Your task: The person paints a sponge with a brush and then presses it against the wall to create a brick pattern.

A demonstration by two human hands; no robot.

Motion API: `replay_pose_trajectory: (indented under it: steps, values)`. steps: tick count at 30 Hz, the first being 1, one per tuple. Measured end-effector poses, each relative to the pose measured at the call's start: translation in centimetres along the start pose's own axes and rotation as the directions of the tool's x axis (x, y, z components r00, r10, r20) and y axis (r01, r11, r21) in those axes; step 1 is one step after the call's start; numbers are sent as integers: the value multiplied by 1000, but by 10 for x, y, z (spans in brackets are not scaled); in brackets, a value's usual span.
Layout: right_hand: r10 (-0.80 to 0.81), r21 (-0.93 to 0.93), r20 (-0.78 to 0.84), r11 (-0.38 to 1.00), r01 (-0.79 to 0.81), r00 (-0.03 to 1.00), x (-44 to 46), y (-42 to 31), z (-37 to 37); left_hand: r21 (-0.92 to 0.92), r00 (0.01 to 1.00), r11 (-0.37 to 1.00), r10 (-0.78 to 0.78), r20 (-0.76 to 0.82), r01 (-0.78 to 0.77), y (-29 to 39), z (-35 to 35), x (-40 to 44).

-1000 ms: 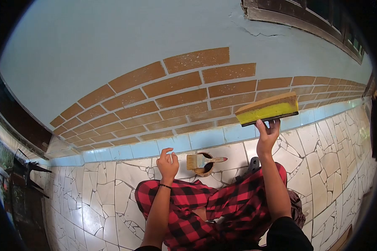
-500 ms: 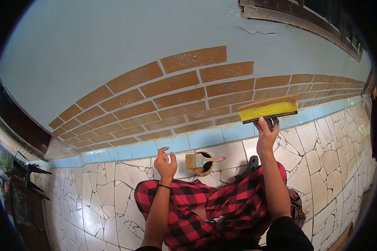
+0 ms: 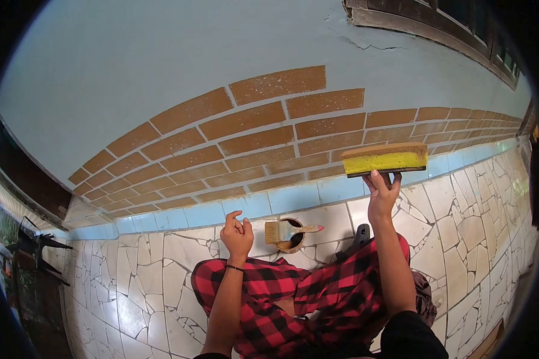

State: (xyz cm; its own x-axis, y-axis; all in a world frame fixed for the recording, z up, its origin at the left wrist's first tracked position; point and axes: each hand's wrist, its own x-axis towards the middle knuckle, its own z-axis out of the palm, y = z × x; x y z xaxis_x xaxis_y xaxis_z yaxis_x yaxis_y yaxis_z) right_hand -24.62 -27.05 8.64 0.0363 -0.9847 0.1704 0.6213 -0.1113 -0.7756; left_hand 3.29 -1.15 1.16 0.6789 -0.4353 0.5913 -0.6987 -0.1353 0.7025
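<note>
My right hand [image 3: 384, 192] grips a long yellow sponge block [image 3: 384, 161] by its dark backing; its brown-stained face is turned toward the wall's lower brick rows. My left hand [image 3: 238, 234] hangs above my knee with its fingers loosely bent and apart, holding nothing. Between my hands, a flat paintbrush [image 3: 288, 230] with a worn handle lies across the top of a round container [image 3: 293, 248] on the floor. Brown painted bricks [image 3: 259, 140] cover the lower part of the pale blue wall [image 3: 179, 66].
Light blue tiles [image 3: 294, 198] run along the base of the wall. The floor [image 3: 144, 269] is cracked-pattern stone. A dark chair [image 3: 48, 254] stands at the far left. A dark-framed window [image 3: 419, 27] is at the upper right, and a dark sandal [image 3: 361, 234] lies near my knee.
The sponge block has tilted to a more level position, with small movements of my right hand. My left hand has shifted slightly left.
</note>
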Motion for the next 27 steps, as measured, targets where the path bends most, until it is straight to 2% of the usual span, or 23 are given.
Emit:
replay_pose_trajectory:
  steps: [3,12,21,27]
  values:
    - [1,-3,14,1000,-1,1000,0,2,0,18,999,999,-46,16,45,0,0,-1]
    - [9,3,30,1000,-9,1000,-2,-1,2,16,997,999,-29,74,28,-3,0,-2]
    - [13,-7,35,1000,-12,999,-4,-2,4,64,990,995,-82,114,75,3,-3,-2]
    - [16,-2,34,1000,-16,999,-3,1,3,73,992,997,-47,121,38,2,-3,-2]
